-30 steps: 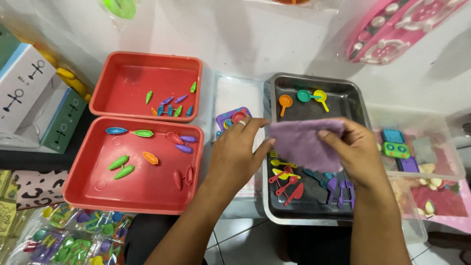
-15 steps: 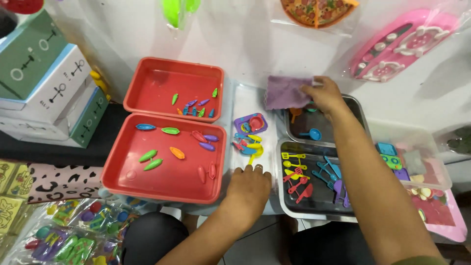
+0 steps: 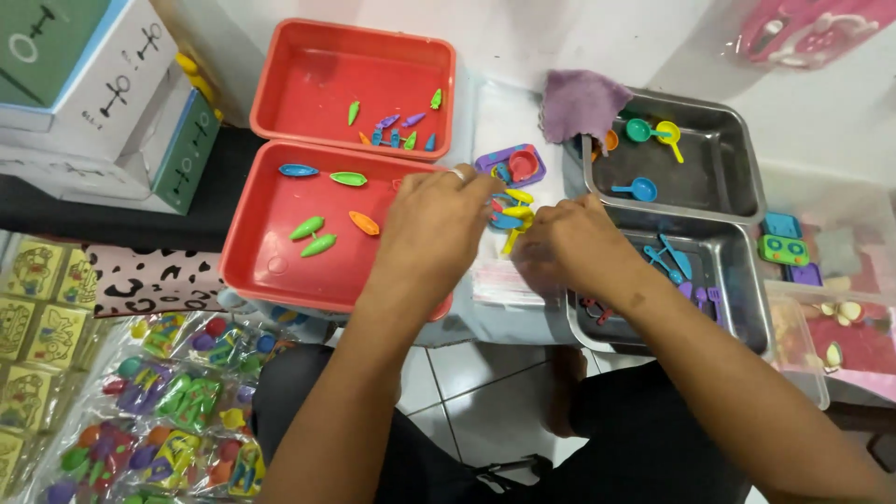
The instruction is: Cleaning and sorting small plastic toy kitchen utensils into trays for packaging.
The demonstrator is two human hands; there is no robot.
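Hands are brought together over small yellow and blue toy utensils (image 3: 511, 217) between a red tray (image 3: 280, 271) and steel trays (image 3: 747, 308). Left hand (image 3: 434, 229) and right hand (image 3: 569, 247) are curled; grips cannot be told. Sorting seems underway; careful pinching is needed next.

Bare forearms, no sleeves; left hand (image 3: 431, 227) wears silver ring at 12 o'clock; right hand (image 3: 569, 250) ringless; dark trousers.
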